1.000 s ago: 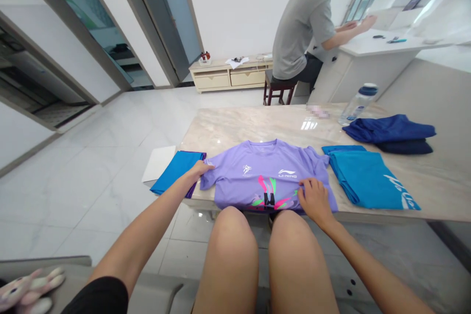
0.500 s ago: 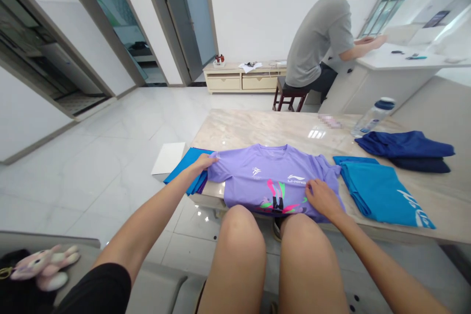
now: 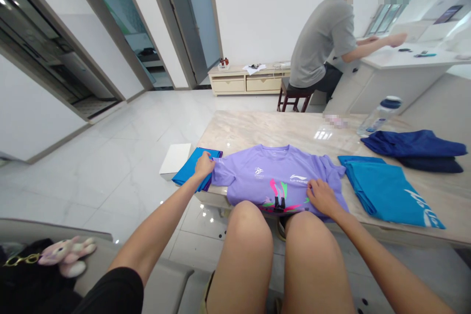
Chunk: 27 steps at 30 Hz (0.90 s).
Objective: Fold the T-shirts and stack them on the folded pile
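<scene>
A purple T-shirt (image 3: 246,181) with a printed front lies spread on the pale marble-look table, its collar away from me and its lower part at the front edge by my knees. My left hand (image 3: 204,164) is closed at the hem of the left-hand sleeve, fingers curled at its edge above a folded blue garment (image 3: 189,167). On the shirt's front, right of the print, rests my right hand (image 3: 324,197), its fingers and thumb bent together on the fabric. To the right lies a folded turquoise garment (image 3: 390,189) with white lettering.
Dark blue folded clothes (image 3: 419,144) and a clear water bottle (image 3: 379,117) stand at the table's right. A white box (image 3: 174,159) sits beyond the left end. Someone in a grey shirt (image 3: 322,41) sits at a white desk (image 3: 393,59). A plush toy (image 3: 68,255) lies on the sofa.
My left hand has drawn slightly left along the sleeve's edge, its fingers more curled. My right hand stays on the shirt. The view has swung a little left.
</scene>
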Each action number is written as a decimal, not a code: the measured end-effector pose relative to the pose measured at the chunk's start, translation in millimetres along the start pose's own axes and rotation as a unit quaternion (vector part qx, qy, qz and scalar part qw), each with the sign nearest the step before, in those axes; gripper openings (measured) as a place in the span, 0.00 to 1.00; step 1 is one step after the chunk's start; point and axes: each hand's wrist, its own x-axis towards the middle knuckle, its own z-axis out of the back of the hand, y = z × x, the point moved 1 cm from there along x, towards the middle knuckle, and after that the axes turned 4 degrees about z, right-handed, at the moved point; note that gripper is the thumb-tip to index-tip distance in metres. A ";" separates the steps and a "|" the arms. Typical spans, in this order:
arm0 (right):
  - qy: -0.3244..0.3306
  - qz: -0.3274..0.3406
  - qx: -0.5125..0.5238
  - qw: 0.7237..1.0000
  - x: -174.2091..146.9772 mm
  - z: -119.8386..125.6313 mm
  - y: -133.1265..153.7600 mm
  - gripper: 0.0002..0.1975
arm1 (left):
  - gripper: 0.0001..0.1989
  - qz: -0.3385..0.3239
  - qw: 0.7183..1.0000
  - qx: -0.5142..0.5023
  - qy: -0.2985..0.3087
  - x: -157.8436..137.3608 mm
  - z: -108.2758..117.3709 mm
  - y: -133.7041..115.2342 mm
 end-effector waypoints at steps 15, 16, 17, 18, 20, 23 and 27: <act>0.006 -0.033 0.009 0.999 6.6 2.1 11.7 0.18 | 0.13 0.009 0.986 0.166 0.005 -67.9 -29.9 46.7; 0.011 -0.036 0.004 0.999 8.5 4.6 14.5 0.18 | 0.13 0.008 0.986 0.165 0.003 -69.4 -27.8 47.6; 0.016 -0.037 -0.002 0.999 10.3 7.0 17.4 0.19 | 0.13 0.007 0.986 0.166 0.000 -71.7 -25.7 49.1; 0.022 -0.039 -0.007 0.999 11.8 9.4 20.2 0.20 | 0.14 0.007 0.985 0.170 -0.002 -74.6 -23.6 51.0; 0.033 -0.041 -0.017 0.998 13.4 13.7 25.0 0.21 | 0.14 0.008 0.983 0.183 -0.006 -81.4 -20.0 55.5; 0.035 -0.035 -0.024 0.999 12.3 18.6 27.0 0.21 | 0.14 0.012 0.978 0.209 -0.004 -90.3 -15.8 60.7; 0.023 -0.008 0.010 1.000 7.5 23.3 14.5 0.17 | 0.14 0.006 0.969 0.246 0.009 -94.3 -11.7 57.8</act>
